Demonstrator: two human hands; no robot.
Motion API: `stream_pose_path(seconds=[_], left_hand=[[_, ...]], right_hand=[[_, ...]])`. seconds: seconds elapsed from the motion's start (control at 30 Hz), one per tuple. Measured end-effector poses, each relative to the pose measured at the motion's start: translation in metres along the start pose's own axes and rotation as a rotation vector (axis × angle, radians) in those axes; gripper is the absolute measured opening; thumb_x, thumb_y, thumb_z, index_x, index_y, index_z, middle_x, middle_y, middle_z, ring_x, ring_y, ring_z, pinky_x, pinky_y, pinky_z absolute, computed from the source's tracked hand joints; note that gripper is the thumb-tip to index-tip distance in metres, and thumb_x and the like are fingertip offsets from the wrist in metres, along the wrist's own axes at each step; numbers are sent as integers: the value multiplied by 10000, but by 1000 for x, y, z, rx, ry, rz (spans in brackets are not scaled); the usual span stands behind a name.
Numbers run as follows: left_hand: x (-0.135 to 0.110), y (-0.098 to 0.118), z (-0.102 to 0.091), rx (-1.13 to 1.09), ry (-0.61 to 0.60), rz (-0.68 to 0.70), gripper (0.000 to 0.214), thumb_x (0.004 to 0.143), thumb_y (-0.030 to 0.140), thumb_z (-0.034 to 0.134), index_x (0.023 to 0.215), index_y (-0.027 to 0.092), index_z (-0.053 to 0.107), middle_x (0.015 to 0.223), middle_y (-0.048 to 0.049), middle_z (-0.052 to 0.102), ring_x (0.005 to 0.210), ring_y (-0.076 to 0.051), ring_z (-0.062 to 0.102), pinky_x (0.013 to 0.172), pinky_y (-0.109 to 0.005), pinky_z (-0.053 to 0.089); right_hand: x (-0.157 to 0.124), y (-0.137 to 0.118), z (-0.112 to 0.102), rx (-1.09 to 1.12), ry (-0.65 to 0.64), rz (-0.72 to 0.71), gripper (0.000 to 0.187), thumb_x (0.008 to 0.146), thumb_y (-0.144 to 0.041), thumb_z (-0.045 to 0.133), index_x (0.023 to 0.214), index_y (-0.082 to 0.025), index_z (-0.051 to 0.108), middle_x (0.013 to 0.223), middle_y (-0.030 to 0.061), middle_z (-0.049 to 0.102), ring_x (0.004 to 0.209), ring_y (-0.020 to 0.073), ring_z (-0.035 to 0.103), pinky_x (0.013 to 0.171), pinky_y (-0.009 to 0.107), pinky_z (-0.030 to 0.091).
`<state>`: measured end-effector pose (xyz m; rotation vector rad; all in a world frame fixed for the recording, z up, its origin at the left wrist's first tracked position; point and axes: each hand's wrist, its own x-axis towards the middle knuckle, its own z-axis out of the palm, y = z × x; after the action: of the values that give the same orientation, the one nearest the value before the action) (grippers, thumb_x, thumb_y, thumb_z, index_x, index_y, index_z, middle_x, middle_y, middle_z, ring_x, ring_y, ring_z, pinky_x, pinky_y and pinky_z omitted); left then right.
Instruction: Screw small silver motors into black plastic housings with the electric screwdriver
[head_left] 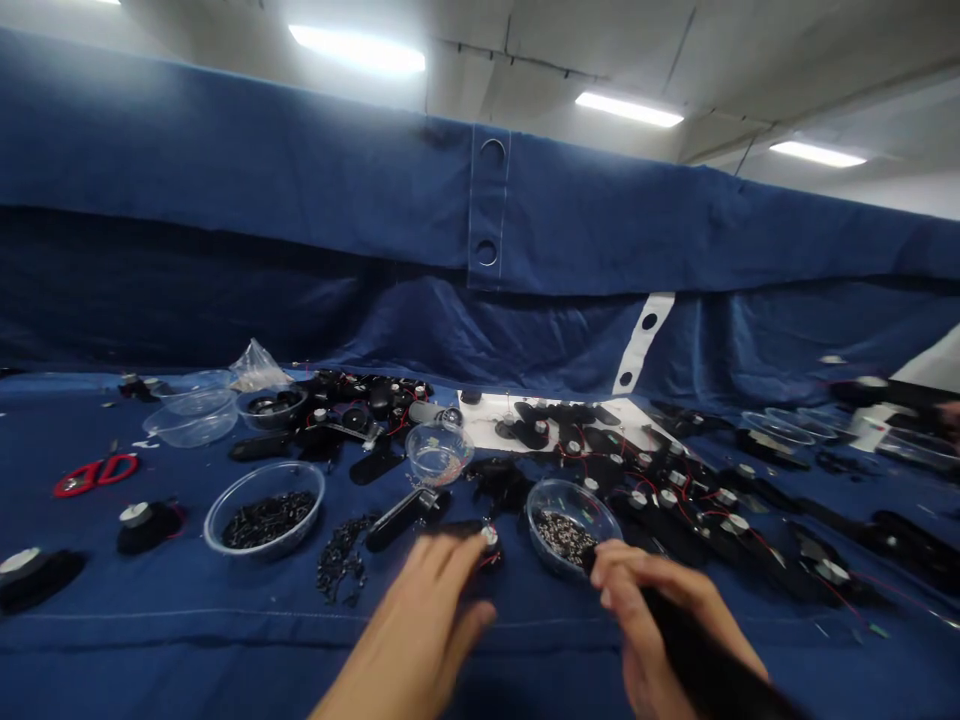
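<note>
My left hand (420, 620) reaches over the cloth, fingers stretched out and thumb apart. Its fingertips are at a small black part with a silver motor-like cylinder (489, 537); whether they touch it I cannot tell. My right hand (652, 610) is closed around a long black object (712, 655), blurred, its kind unclear. Just beyond that hand stands a clear bowl (574, 485) of small metal screws. Left of my left hand lie a pile of small black pieces (343, 560) and a long black casing (405, 515). Another clear bowl (264, 470) holds small black pieces.
Red-handled scissors (97, 474) lie at the left. Several black parts with red wires (667, 490) spread over the right side, partly on a white sheet (495, 405). More clear bowls (439, 455) stand behind. A blue fabric wall (337, 220) closes the back.
</note>
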<state>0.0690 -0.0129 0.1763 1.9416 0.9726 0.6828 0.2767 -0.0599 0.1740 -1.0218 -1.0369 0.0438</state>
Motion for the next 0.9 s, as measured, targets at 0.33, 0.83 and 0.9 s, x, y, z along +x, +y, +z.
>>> stream_pose_path(seconds=[0.33,0.83,0.9], left_hand=[[74,-57,-8,551,-88,144,660,782,230,781,1401,123,578,1252,-169,669,1160,-387,589,1035,-541,463],[69,-82,-6,322,-69,151,584,792,345,735,1342,237,570,1222,-85,695,1093,-286,670,962,-415,521],[69,-83,-5,311,-72,150,610,789,343,737,1361,228,559,1253,-86,697,1116,-284,668,974,-407,516]], right_hand=[[56,2,57,482,-157,363,346,893,-551,704,956,-238,571,646,-58,569,511,97,538,549,263,470],[45,42,115,378,-372,516,324,849,-461,778,831,-168,641,548,-50,553,431,87,501,443,230,417],[45,44,115,385,-369,514,319,855,-460,772,826,-173,634,545,-57,541,427,84,492,436,227,408]])
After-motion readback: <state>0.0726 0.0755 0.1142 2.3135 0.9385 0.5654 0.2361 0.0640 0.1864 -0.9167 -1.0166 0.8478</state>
